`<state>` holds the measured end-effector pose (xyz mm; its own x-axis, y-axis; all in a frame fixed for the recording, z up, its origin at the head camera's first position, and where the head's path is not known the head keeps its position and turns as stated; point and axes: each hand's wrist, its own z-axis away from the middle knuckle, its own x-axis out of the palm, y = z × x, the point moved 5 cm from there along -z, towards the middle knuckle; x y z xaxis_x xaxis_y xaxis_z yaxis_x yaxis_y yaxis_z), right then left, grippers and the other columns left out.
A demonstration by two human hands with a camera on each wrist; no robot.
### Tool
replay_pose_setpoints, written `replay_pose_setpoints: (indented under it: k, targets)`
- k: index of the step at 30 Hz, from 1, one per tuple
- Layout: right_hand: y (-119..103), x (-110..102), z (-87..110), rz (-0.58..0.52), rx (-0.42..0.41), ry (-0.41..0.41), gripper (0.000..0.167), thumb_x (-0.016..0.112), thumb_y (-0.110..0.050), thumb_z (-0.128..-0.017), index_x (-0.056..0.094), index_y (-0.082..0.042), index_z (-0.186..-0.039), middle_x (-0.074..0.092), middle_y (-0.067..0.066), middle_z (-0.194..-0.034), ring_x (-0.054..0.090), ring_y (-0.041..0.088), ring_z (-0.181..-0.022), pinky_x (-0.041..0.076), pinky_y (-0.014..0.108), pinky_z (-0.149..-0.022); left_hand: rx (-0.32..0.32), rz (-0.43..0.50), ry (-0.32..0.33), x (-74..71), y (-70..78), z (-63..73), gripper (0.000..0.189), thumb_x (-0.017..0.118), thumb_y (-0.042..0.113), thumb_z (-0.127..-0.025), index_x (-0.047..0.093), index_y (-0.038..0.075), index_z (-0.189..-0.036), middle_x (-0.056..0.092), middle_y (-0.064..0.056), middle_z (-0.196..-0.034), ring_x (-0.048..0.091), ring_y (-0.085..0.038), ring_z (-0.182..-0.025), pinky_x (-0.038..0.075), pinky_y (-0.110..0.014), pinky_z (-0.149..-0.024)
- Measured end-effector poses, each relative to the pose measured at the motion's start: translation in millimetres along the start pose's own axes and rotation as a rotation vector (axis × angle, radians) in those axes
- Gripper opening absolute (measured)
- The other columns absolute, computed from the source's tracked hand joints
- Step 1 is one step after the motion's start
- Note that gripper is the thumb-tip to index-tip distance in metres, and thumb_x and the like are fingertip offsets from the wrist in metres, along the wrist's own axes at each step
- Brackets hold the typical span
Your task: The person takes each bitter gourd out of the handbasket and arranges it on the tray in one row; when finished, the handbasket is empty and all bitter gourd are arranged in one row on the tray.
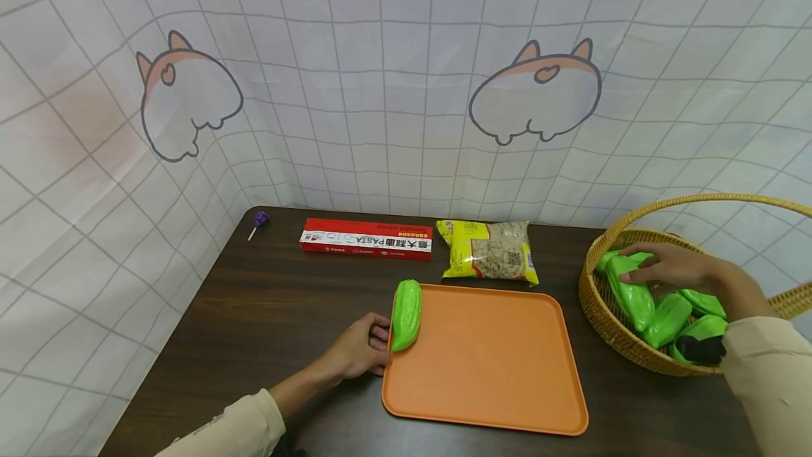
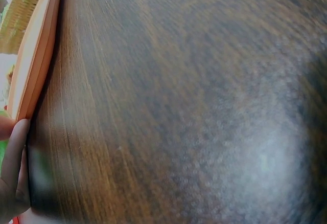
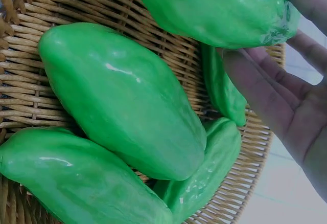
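Observation:
An orange tray [image 1: 482, 358] lies on the dark wooden table. My left hand [image 1: 358, 348] grips its left rim, thumb and fingers at the tray edge [image 2: 38, 70] in the left wrist view. Just inside that rim lies a ridged green fruit [image 1: 406, 316], long and tapered. On the right, my right hand [image 1: 675, 270] reaches into a wicker basket [image 1: 596, 302] and holds a smooth, glossy green papaya [image 3: 219, 9] by one end, thumb and fingers on opposite sides. Several similar green fruits [image 3: 122, 101] lie below and beside it in the basket.
Behind the tray stand a red pasta box [image 1: 366, 239] and a yellow bag [image 1: 488, 251] with a clear front. A purple lollipop [image 1: 261, 218] lies at the far left corner. The basket's tall handle [image 1: 717, 197] arches over the right hand. A white checked curtain [image 1: 380, 90] hangs behind the table.

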<state>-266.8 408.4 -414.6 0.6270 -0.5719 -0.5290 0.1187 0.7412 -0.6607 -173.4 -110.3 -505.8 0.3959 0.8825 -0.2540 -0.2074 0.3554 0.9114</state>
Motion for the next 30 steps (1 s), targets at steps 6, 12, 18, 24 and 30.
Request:
replay_pose_setpoints:
  k: [6, 12, 18, 24, 30]
  targets:
    - [-3, -2, 4.3, 0.030, -0.037, 0.042, 0.075, 0.059, -0.031, -0.101, 0.020, 0.005, -0.154, 0.034, 0.044, -0.145, 0.059, 0.042, -0.120, 0.060, 0.047, -0.089, 0.002, 0.005, -0.010, -0.3, -1.2, -1.2, 0.064, 0.074, -0.005, -0.074, 0.048, -0.004, -0.133, 0.055, -0.017, -0.112, 0.063, -0.019, -0.090, 0.064, -0.036, -0.063]
    - [-7, -3, 13.2, 0.068, -0.048, 0.084, 0.074, 0.056, -0.034, -0.102, 0.020, 0.004, -0.154, 0.035, 0.042, -0.145, 0.059, 0.042, -0.118, 0.060, 0.048, -0.089, 0.007, 0.004, -0.012, -0.9, -2.2, -2.7, 0.064, 0.074, -0.004, -0.074, 0.048, -0.004, -0.132, 0.055, -0.016, -0.112, 0.063, -0.019, -0.089, 0.065, -0.036, -0.064]
    - [-13, -1, 23.2, 0.075, -0.058, 0.115, 0.075, 0.055, -0.036, -0.102, 0.018, 0.003, -0.155, 0.032, 0.044, -0.145, 0.059, 0.044, -0.117, 0.059, 0.052, -0.091, 0.002, 0.004, -0.012, -0.3, -3.8, -3.3, 0.064, 0.074, -0.004, -0.074, 0.048, -0.003, -0.133, 0.056, -0.016, -0.112, 0.063, -0.019, -0.089, 0.065, -0.036, -0.064]
    - [-19, 3, 29.7, 0.081, -0.098, 0.136, 0.073, 0.054, -0.035, -0.103, 0.020, 0.002, -0.155, 0.026, 0.045, -0.148, 0.045, 0.058, -0.127, 0.059, 0.053, -0.091, 0.001, 0.006, -0.014, 0.4, -3.3, -2.7, 0.065, 0.075, -0.004, -0.074, 0.048, -0.004, -0.133, 0.056, -0.016, -0.112, 0.063, -0.019, -0.089, 0.064, -0.036, -0.064]
    - [-24, 5, 35.3, 0.070, -0.121, 0.150, 0.070, 0.054, -0.033, -0.103, 0.021, 0.001, -0.155, 0.026, 0.044, -0.147, 0.043, 0.059, -0.128, 0.060, 0.052, -0.088, -0.005, 0.001, -0.007, 0.0, -2.5, -2.0, 0.064, 0.075, -0.004, -0.075, 0.048, -0.003, -0.133, 0.056, -0.016, -0.113, 0.062, -0.019, -0.090, 0.064, -0.035, -0.064]
